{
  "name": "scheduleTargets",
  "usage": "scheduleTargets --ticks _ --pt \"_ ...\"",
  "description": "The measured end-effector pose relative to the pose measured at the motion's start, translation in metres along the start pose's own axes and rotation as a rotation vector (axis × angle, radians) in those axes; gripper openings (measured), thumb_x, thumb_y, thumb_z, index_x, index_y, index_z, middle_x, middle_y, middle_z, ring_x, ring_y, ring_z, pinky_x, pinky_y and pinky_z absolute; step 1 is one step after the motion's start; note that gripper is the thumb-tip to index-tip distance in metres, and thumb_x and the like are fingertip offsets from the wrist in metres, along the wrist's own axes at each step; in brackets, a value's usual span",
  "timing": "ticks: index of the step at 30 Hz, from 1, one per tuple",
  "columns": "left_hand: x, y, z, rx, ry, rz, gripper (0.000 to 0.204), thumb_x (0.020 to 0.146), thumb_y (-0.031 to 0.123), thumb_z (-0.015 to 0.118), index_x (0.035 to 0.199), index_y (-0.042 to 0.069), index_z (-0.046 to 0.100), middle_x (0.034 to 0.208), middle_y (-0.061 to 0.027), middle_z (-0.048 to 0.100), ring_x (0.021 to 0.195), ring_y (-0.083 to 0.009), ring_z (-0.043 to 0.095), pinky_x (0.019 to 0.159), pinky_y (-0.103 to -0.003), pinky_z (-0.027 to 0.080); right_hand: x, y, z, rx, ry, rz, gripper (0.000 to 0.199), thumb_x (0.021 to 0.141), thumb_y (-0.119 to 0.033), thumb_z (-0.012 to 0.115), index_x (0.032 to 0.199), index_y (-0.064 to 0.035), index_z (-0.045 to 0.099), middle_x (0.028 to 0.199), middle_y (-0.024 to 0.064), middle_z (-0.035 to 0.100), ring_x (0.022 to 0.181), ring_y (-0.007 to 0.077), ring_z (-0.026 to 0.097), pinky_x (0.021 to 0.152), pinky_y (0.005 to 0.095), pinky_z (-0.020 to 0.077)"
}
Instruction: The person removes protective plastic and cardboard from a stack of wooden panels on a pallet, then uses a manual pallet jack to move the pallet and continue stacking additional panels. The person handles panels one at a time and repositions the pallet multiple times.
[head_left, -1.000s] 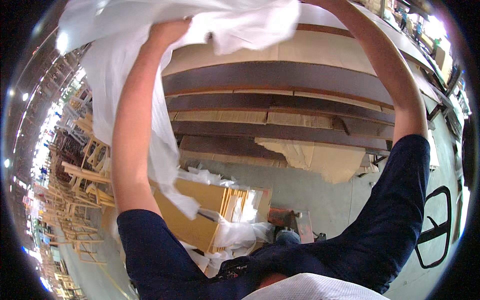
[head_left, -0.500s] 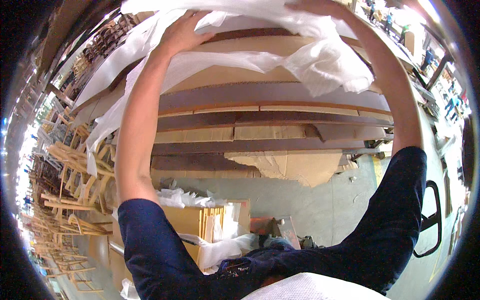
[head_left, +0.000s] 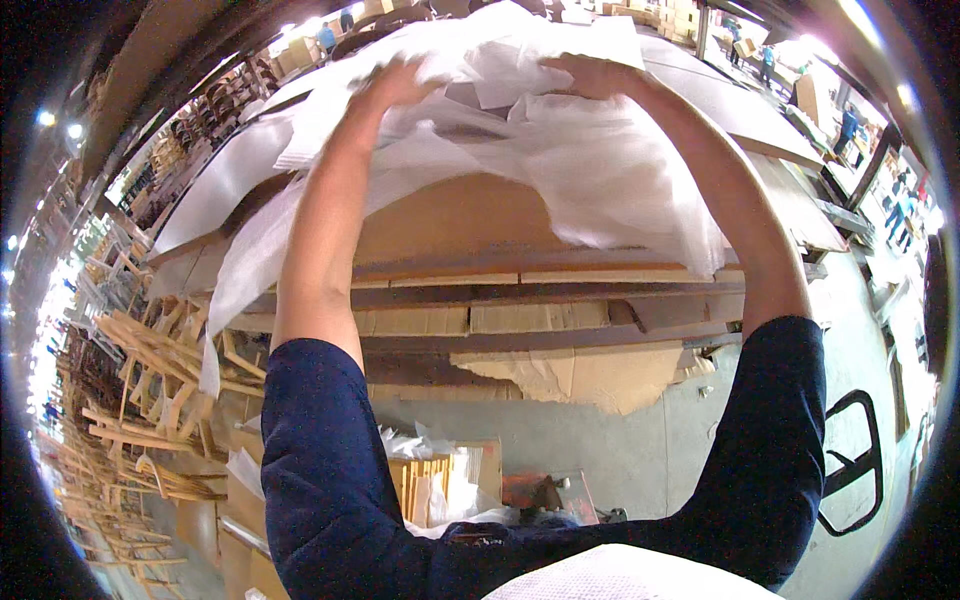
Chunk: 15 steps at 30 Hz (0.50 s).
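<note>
Thin white foam wrapping sheets (head_left: 620,170) lie crumpled and draped over a brown flat panel (head_left: 460,220) on a stack in front of me. My left hand (head_left: 398,82) is at the far side of the stack, over the white sheeting, thumb apart from the fingers and blurred by motion. Across from it, my right hand (head_left: 592,76) reaches inward over the sheeting with its fingers stretched out, also slightly blurred. Both hands look open. Between them, part of the sheet is bunched up, and one long strip hangs down past my left forearm.
Torn cardboard (head_left: 575,375) sticks out low under the stacked panels. Wooden chair frames (head_left: 170,400) are piled at the left. Near my body stands a carton (head_left: 425,485) with upright pieces and white wrap. A black loop-shaped handle (head_left: 870,460) is at the right; people work far off.
Both hands have moved closer together with the white sheeting. The sheet now spreads lower over the right of the brown panel, and the view has tilted up toward the far side.
</note>
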<state>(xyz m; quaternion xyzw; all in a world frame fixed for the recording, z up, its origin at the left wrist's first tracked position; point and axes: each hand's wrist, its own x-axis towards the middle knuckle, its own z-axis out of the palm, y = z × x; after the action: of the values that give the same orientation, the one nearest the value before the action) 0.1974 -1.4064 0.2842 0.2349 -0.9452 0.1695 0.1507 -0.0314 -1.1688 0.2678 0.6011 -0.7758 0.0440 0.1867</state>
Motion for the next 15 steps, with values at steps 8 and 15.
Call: scheduleTargets --ticks 8,15 --pt "-0.002 -0.127 0.047 0.098 -0.325 -0.155 0.059 0.083 0.053 0.054 0.115 0.004 0.062 0.119 -0.0182 0.060 0.110 -0.0332 0.057 0.094 -0.044 0.045 -0.025 0.081 0.034 0.463 -0.112 -0.067 0.044 0.093 -0.036 0.047 0.128 -0.0120 0.052 0.124 0.0163 0.056 0.111 0.0257 0.054 0.096 0.0391 0.0407" --pt "-0.017 0.017 -0.042 -0.641 0.347 0.330 0.059 0.089 0.054 0.050 0.129 0.011 0.052 0.133 -0.0118 0.050 0.112 -0.0266 0.056 0.096 -0.039 0.043 -0.006 0.071 0.042 0.539 -0.019 0.013 0.052 0.091 -0.045 0.046 0.133 -0.0134 0.047 0.129 0.0152 0.051 0.117 0.0264 0.049 0.100 0.0382 0.0375"
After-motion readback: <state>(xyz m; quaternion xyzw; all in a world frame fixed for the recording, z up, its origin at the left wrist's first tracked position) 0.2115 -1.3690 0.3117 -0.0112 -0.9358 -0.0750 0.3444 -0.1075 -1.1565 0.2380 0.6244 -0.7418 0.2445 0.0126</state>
